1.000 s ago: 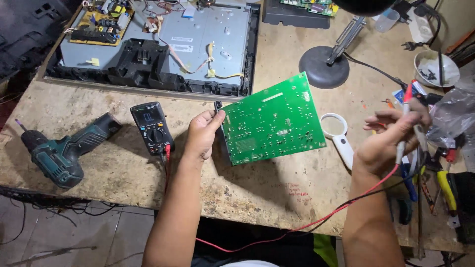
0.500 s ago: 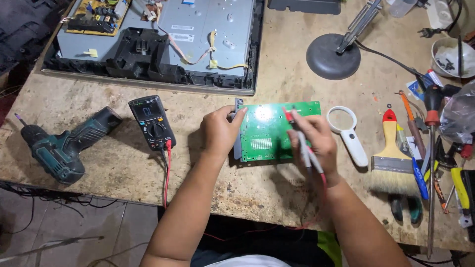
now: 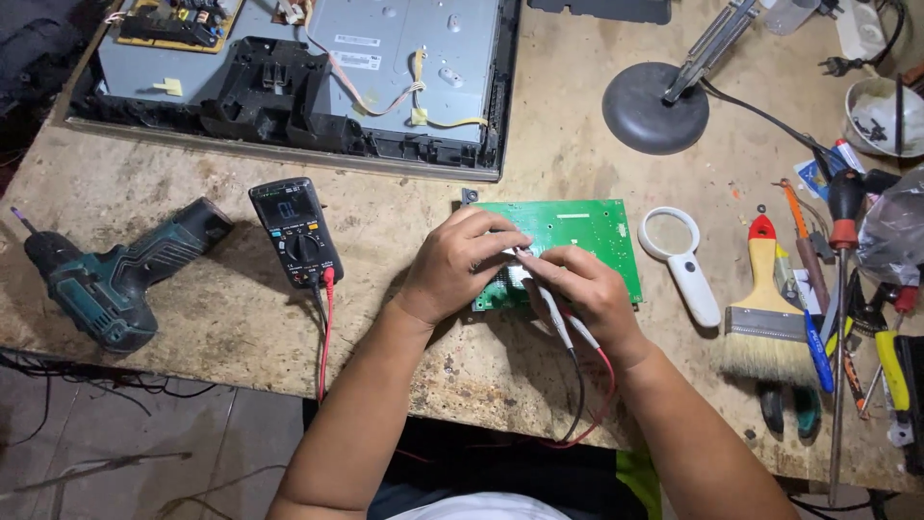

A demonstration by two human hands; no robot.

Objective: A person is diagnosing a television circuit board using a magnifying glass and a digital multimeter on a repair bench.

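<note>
Two slim probes [image 3: 551, 306], one trailing a red lead and one a black lead, are pinched together in the right hand [image 3: 582, 294], their tips pressed down onto the green circuit board [image 3: 587, 231]. That board lies flat near the middle of the worktop [image 3: 539, 135], and the left hand [image 3: 462, 265] rests on its left part with fingers curled, apparently steadying a probe tip; how firmly it grips I cannot tell.

With both tips held so close in one hand, a small slip could bridge neighbouring contacts on the board and give a false reading or a short. The leads [image 3: 587, 404] loop off the front edge of the worktop, so a snag against an arm could jerk the probes away. The board is not clamped and may slide under pressure.

The board is thin, rigid and glossy. The multimeter [image 3: 295, 231] to the left is a dark plastic slab with a dial. Further left lies a teal cordless drill [image 3: 106, 284]. To the right sit a white-handled magnifying glass [image 3: 679, 255] and a wooden paintbrush [image 3: 767, 313] with pale bristles. The worktop is rough, stained chipboard.
</note>
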